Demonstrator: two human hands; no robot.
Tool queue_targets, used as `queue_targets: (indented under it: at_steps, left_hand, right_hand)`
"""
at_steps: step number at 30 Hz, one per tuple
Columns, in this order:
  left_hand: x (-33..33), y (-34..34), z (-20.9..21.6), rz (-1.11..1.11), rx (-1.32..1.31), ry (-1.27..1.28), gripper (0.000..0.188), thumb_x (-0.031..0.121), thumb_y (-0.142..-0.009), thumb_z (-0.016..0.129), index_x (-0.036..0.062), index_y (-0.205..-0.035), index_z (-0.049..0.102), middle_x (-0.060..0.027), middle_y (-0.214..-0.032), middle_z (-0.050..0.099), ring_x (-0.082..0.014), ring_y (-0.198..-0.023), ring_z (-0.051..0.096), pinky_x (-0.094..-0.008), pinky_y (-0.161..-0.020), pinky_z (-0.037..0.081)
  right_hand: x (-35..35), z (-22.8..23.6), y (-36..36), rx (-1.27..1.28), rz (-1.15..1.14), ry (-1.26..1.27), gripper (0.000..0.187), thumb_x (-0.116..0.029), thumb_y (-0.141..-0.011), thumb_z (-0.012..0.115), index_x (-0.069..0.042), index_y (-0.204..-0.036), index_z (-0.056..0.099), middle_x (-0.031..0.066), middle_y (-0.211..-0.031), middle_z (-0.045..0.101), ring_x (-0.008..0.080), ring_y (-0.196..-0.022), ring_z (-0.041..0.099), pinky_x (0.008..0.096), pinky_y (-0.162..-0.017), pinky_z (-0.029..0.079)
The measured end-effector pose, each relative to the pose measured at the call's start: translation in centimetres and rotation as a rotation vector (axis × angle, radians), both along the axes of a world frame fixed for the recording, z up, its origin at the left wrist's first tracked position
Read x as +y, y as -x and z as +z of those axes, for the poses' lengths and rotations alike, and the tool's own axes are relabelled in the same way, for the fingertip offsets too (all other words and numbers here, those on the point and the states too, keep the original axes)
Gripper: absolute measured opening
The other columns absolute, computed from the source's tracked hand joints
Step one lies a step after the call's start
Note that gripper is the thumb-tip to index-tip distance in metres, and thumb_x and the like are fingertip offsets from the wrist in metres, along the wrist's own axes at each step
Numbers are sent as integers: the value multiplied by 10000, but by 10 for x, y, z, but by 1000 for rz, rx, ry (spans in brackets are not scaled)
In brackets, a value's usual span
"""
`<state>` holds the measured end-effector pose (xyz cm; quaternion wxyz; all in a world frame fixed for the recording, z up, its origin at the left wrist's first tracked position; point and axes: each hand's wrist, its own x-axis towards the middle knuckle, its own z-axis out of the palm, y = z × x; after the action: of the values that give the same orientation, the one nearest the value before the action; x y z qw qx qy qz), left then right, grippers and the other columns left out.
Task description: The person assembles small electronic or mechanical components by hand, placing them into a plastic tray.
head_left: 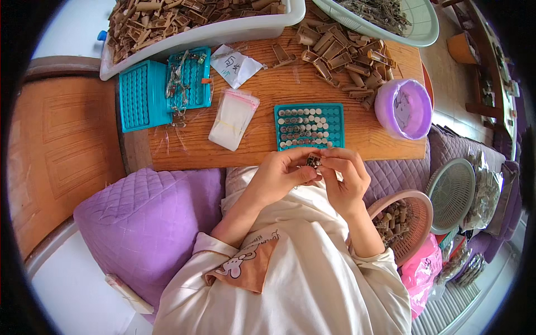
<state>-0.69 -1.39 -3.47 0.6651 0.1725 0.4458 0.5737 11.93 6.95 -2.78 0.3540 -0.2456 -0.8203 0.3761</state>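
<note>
Close together at the table's near edge, my two hands meet over a small dark part with metallic bits (313,161). My left hand (288,171) pinches it between thumb and fingers. My right hand (344,172) has its fingertips closed against the same part; whether they hold a separate tiny piece is hidden. Just beyond my fingers lies a teal tray (337,124) with rows of round silver button cells (301,120), its right-hand columns bare of them. Left of that tray is a stack of clear plastic bags (233,120).
A white bin (223,32) of brown plastic casings stands at the back left, with a loose pile of casings (340,53) beside it. Teal trays (143,95), a purple bowl (421,111) and a pale green basket (427,30) share the wooden table (259,156). A pink basket (419,204) sits right.
</note>
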Motion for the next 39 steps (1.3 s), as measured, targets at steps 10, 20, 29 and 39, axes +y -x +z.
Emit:
queue_targets:
  at_steps: [10,20,29,39]
  left_hand:
    - [2,-4,-6,-17,-31,60,277,82,-829,498,-43,-1075,467,-57,-823,569,-81,-721,548,-187,-598,452]
    - [2,-8,-9,19,-151,17,334,96,-823,514,-40,-1117,433,-55,-827,567,-78,-713,540,-178,-589,436]
    - [-1,-7,-3,-47,-53,65,376,75,-810,520,-24,-1153,402,-74,-935,541,-117,-823,545,-240,-682,491]
    - [0,3,-3,-2,-34,84,262,173,-863,439,-10,-1049,465,-83,-874,569,-111,-707,578,-214,-614,481]
  right_hand:
    - [13,-2,-5,-140,157,-57,96,18,-682,593,-16,-757,543,82,-821,539,232,-700,558,303,-585,466]
    - [3,-1,-5,-79,-1,-47,150,52,-643,610,-10,-755,533,96,-846,555,226,-720,578,293,-581,480]
    - [6,6,-7,-160,107,-39,133,40,-627,603,-9,-739,550,85,-846,555,233,-689,573,298,-567,476]
    - [25,-8,-10,-138,-38,110,232,26,-666,584,-30,-890,574,105,-833,553,239,-722,560,279,-588,457]
